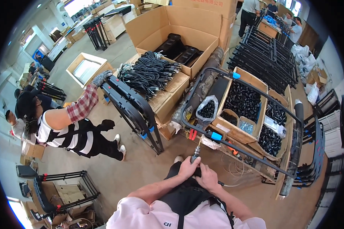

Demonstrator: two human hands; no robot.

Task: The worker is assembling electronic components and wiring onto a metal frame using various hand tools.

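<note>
Both of my hands close round a corded power drill [197, 151] in front of my body. My left hand [189, 168] wraps its upper body behind the chuck, and my right hand [208, 178] grips it lower, where the cable leaves. The bit points away from me, toward a black tubular frame [252, 155] with blue clips [216, 136]. Whether the bit touches the frame I cannot tell. This frame lies across a workbench, over wooden boxes [256, 143] of small black parts [242, 100]. A plastic bag [207, 108] of similar parts sits beside them.
To the left, a co-worker [78, 129] holds a stack of black frames [132, 107] upright with a gloved hand. Bundled black cables [149, 72] lie on cartons beyond. An open cardboard box [212, 26] stands behind. More frames [267, 53] are stacked at far right. A cable [233, 185] trails rightward.
</note>
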